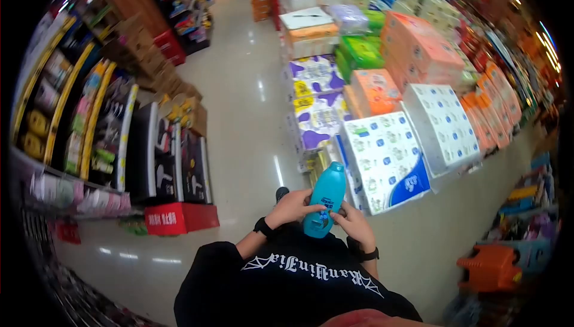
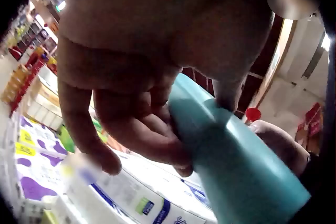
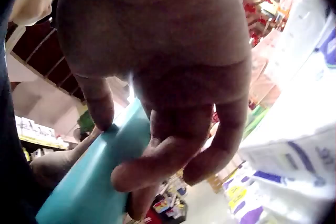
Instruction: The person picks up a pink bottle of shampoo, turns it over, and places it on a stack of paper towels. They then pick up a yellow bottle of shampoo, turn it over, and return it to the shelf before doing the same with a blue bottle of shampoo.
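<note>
A teal bottle (image 1: 326,198) with a matching cap is held tilted in front of the black shirt, its printed label facing up. The left hand (image 1: 292,207) grips its left side, thumb across the front. On the other side the right hand (image 1: 355,222) holds the bottle's lower part, thumb on the label. In the left wrist view the left hand (image 2: 152,66) has thumb and fingers around the bottle (image 2: 231,155). The right wrist view has the right hand (image 3: 168,71) with its fingers curled on the bottle (image 3: 100,171).
Stacked tissue packs (image 1: 385,162) stand just beyond and right of the hands. Shelves of goods (image 1: 84,118) and a red box (image 1: 173,218) line the left side, with a tiled aisle floor (image 1: 239,88) between. An orange plastic item (image 1: 489,267) is at the lower right.
</note>
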`<state>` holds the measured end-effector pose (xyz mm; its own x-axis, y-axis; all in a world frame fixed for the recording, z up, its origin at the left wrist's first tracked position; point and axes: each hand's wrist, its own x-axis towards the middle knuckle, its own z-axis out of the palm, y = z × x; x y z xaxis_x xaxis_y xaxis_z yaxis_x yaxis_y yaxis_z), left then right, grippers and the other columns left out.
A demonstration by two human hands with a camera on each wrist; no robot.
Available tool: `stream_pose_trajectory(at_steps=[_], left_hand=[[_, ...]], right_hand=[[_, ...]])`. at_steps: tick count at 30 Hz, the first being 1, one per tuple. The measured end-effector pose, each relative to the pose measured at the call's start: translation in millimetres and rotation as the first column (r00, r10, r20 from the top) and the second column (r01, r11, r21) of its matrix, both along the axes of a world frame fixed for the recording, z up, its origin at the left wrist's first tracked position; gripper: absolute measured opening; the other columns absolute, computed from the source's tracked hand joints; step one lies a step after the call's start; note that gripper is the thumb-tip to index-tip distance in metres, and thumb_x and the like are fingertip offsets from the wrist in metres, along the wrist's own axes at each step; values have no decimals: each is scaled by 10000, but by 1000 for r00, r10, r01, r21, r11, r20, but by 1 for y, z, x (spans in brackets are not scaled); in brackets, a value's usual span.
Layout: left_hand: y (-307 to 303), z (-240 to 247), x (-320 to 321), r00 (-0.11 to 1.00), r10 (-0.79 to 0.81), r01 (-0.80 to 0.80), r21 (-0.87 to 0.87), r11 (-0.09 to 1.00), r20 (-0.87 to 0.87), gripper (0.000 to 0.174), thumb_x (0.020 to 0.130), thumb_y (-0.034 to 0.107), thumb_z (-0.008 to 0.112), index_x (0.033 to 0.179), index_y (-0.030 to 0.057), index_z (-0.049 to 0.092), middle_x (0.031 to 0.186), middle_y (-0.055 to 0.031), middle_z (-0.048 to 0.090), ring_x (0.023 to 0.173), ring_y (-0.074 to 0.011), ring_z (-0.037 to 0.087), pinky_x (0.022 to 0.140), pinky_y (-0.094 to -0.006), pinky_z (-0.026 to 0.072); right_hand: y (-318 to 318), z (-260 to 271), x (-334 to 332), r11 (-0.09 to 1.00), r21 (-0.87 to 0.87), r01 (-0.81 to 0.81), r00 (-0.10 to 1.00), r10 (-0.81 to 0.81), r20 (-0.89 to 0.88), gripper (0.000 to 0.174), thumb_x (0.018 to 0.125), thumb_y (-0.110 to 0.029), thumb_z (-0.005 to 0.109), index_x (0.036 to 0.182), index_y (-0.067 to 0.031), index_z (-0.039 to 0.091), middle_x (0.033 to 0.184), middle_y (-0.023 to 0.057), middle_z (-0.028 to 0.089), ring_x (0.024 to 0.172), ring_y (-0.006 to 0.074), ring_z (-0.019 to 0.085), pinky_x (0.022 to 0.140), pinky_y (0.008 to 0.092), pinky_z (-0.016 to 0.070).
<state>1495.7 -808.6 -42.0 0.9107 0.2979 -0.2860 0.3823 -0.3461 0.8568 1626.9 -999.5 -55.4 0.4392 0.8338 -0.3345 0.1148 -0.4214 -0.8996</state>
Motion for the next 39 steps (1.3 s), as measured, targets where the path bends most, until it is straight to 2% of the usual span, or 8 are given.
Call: stream_pose_trajectory(at_steps=[5,12,17,23,26,28,32,39], left_hand=[[-2,14,-76,953,297,-295,48,954,-64,497,839,409,724,1066,-26,647,797,-164,648,708,-233,628,664,-346,498],[-17,11,-223,768,567,-585,-35,811,298,483,852,281,739,1181,-39,588,872,-132,676,749,-210,641,748,-332,515],[-48,37,-352,640,729,-703,-197,683,243,629,854,266,743,1349,-11,473,872,-148,698,748,-204,665,749,-319,515],[-93,30,-522,431,860,-865,-144,480,274,712,892,241,703,1459,28,328,864,-143,695,748,-192,673,737,-317,515],[-123,40,-587,276,945,-949,-105,297,173,680,912,229,677,1457,21,327,888,-157,694,823,-201,685,751,-318,514],[-146,42,-616,133,944,-971,-151,185,301,665,916,236,669,1445,11,336,891,-168,689,816,-203,676,726,-320,506],[-190,44,-666,-88,911,-979,-203,-5,403,657,918,250,661,1433,-4,343,923,-175,683,828,-210,671,704,-318,498],[-250,41,-710,-438,863,-897,-182,-402,252,572,934,223,624,1404,4,380,1003,-146,695,766,-200,630,771,-326,493]], right_hand=[[38,3,-32,976,85,-201,974,209,-93,370,921,-305,645,1103,15,607,804,104,661,726,159,633,651,305,496],[109,28,-131,859,166,-484,866,498,-52,341,962,-310,586,1034,23,604,758,78,598,696,139,563,643,298,460],[147,42,-248,718,221,-660,715,691,-108,348,975,-308,571,1037,33,609,777,65,608,699,127,557,646,288,468],[165,53,-438,558,207,-803,541,830,-139,370,983,-319,560,1080,35,599,775,74,619,711,135,586,653,291,477],[167,53,-512,330,207,-921,329,943,-42,444,954,-320,603,1209,38,543,826,132,662,715,183,604,676,317,490],[164,52,-554,178,252,-951,187,982,15,559,915,-313,658,1307,41,475,908,161,689,742,205,626,698,333,498],[157,68,-629,-57,210,-976,-98,977,-189,587,918,-200,667,1367,57,389,1130,161,646,998,206,633,833,324,514],[152,58,-742,-471,300,-830,-488,873,22,621,925,-326,656,1347,48,395,937,212,694,824,251,694,704,335,524]])
